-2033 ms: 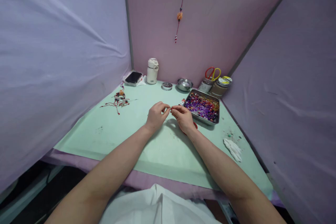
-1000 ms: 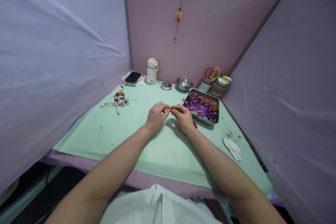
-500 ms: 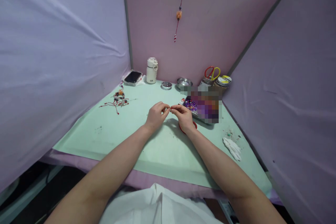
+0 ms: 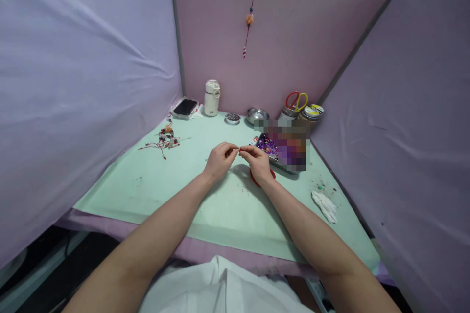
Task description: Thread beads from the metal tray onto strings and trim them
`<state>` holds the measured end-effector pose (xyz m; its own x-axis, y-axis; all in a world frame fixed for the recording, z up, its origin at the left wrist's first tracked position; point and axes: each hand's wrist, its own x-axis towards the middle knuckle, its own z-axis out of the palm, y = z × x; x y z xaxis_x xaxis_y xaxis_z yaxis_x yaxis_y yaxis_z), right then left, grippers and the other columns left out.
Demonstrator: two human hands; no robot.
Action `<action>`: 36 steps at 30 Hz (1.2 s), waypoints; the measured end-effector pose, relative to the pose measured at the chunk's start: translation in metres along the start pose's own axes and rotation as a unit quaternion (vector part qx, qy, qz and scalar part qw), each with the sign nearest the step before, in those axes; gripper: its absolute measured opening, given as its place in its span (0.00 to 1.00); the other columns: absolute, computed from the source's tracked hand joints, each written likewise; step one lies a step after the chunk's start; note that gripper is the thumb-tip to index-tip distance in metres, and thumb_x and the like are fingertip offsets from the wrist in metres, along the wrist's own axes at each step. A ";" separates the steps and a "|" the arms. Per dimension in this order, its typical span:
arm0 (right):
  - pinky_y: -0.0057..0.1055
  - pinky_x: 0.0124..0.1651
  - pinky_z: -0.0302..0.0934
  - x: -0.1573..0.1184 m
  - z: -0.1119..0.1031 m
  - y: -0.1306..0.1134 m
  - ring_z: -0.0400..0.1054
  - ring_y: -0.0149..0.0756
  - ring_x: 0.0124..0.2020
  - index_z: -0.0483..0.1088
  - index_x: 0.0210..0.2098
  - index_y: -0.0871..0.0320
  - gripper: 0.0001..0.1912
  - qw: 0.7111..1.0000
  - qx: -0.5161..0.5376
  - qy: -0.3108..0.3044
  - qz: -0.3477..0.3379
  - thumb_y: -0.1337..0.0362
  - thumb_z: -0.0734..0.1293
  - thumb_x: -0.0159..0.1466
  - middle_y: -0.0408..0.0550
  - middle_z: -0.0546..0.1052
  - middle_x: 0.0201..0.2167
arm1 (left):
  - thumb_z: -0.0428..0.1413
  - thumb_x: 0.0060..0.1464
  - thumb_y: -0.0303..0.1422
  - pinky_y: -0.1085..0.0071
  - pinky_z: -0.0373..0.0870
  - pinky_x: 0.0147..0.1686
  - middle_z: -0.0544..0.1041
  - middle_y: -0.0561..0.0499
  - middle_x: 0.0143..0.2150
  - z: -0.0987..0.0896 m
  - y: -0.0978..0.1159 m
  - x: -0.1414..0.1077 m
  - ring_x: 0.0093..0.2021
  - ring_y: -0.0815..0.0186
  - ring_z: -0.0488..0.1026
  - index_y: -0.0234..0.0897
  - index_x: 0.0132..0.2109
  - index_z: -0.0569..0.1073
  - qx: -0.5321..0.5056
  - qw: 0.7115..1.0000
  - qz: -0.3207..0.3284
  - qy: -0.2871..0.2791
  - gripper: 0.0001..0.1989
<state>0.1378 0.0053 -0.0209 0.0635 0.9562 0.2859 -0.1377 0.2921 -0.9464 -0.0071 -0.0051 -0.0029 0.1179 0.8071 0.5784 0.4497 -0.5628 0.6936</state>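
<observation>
Above the middle of the table, my left hand point(image 4: 222, 159) and my right hand point(image 4: 257, 161) meet fingertip to fingertip. Both are closed in a pinch. Between the tips shows something tiny and pale, too small to name. Under my right wrist lies a red ring-shaped thing point(image 4: 273, 174), mostly covered by the hand. Just beyond that hand stands a tray of purple and red beads point(image 4: 267, 146), its right part blurred out. To the left, a heap of beaded red cords point(image 4: 167, 139) lies on the table.
A phone point(image 4: 185, 107), a white bottle point(image 4: 212, 99), a small dish point(image 4: 232, 118) and a metal bowl point(image 4: 257, 116) line the back. Scissors point(image 4: 296, 101) stand in a jar beside another lidded jar point(image 4: 312, 112). A white cloth point(image 4: 324, 207) lies right. A beaded cord point(image 4: 249, 20) hangs on the wall.
The hands stay almost in place, still pinched together. Where a bit of red showed between the fingertips, something pale shows now. The view has shifted very slightly.
</observation>
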 end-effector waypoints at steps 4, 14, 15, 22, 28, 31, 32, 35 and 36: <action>0.36 0.44 0.64 0.001 0.000 0.001 0.70 0.35 0.33 0.75 0.29 0.56 0.09 1.000 -0.012 0.000 -0.006 0.61 0.73 0.48 0.44 0.78 0.30 | 0.50 0.57 0.31 0.72 0.62 0.32 0.74 0.51 0.32 0.000 0.000 0.000 0.30 0.70 0.66 0.35 0.37 0.73 -0.010 1.000 -0.021 -0.007 0.08; 0.36 0.43 0.64 0.000 0.000 0.001 0.70 0.35 0.34 0.76 0.30 0.55 0.09 1.000 -0.024 -0.004 -0.007 0.60 0.73 0.49 0.44 0.78 0.30 | 0.50 0.57 0.31 0.72 0.63 0.34 0.74 0.51 0.31 0.001 -0.003 0.001 0.32 0.69 0.67 0.36 0.33 0.72 0.007 1.000 -0.010 -0.008 0.07; 0.36 0.43 0.64 0.000 0.000 0.002 0.70 0.35 0.34 0.76 0.30 0.55 0.09 1.000 -0.026 -0.005 -0.007 0.60 0.73 0.49 0.45 0.78 0.31 | 0.50 0.57 0.31 0.72 0.63 0.34 0.74 0.51 0.31 0.001 -0.003 0.001 0.32 0.69 0.67 0.36 0.33 0.72 0.007 1.000 -0.008 -0.008 0.08; 0.36 0.43 0.64 -0.001 0.000 0.001 0.71 0.36 0.34 0.75 0.30 0.55 0.08 0.999 -0.038 -0.018 -0.021 0.60 0.72 0.50 0.44 0.78 0.31 | 0.50 0.56 0.31 0.71 0.63 0.34 0.75 0.50 0.32 0.001 -0.003 0.000 0.32 0.68 0.67 0.36 0.33 0.73 0.008 1.000 -0.011 -0.009 0.08; 0.35 0.41 0.64 -0.002 0.000 0.000 0.70 0.36 0.34 0.75 0.30 0.55 0.08 0.995 -0.084 -0.026 -0.043 0.59 0.70 0.53 0.45 0.78 0.31 | 0.51 0.55 0.34 0.71 0.63 0.34 0.75 0.51 0.30 0.000 -0.002 0.001 0.30 0.69 0.68 0.36 0.32 0.74 -0.029 0.998 -0.049 -0.013 0.09; 0.34 0.40 0.64 -0.002 -0.001 0.000 0.69 0.35 0.34 0.75 0.31 0.55 0.08 0.988 -0.132 -0.027 -0.075 0.59 0.69 0.55 0.46 0.77 0.32 | 0.53 0.54 0.38 0.71 0.64 0.32 0.75 0.51 0.28 0.000 -0.003 0.002 0.29 0.68 0.68 0.36 0.33 0.74 -0.088 0.987 -0.127 -0.038 0.11; 0.33 0.40 0.64 -0.002 -0.002 0.000 0.69 0.35 0.35 0.75 0.31 0.55 0.08 0.985 -0.147 -0.027 -0.088 0.59 0.68 0.56 0.46 0.77 0.33 | 0.53 0.53 0.40 0.71 0.63 0.31 0.74 0.51 0.27 0.000 -0.004 0.003 0.28 0.68 0.68 0.35 0.33 0.74 -0.107 0.981 -0.152 -0.049 0.12; 0.32 0.38 0.63 -0.003 -0.003 -0.002 0.68 0.35 0.35 0.76 0.31 0.55 0.08 0.976 -0.177 -0.035 -0.120 0.58 0.67 0.58 0.46 0.76 0.33 | 0.53 0.52 0.44 0.72 0.61 0.28 0.72 0.51 0.25 0.001 -0.006 0.004 0.26 0.70 0.65 0.34 0.30 0.73 -0.150 0.964 -0.202 -0.090 0.16; 0.32 0.38 0.63 -0.004 -0.004 -0.002 0.68 0.35 0.35 0.76 0.31 0.54 0.08 0.974 -0.183 -0.041 -0.127 0.58 0.67 0.58 0.46 0.75 0.32 | 0.54 0.51 0.44 0.72 0.60 0.27 0.71 0.51 0.24 0.001 -0.006 0.005 0.25 0.70 0.64 0.34 0.29 0.73 -0.165 0.958 -0.212 -0.101 0.16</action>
<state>0.1413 0.0012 -0.0203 -0.0325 0.8569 0.5144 0.2348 0.5068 -0.8295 -0.0084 0.0023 -0.0050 0.1707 0.9750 0.1420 0.1943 -0.1746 0.9653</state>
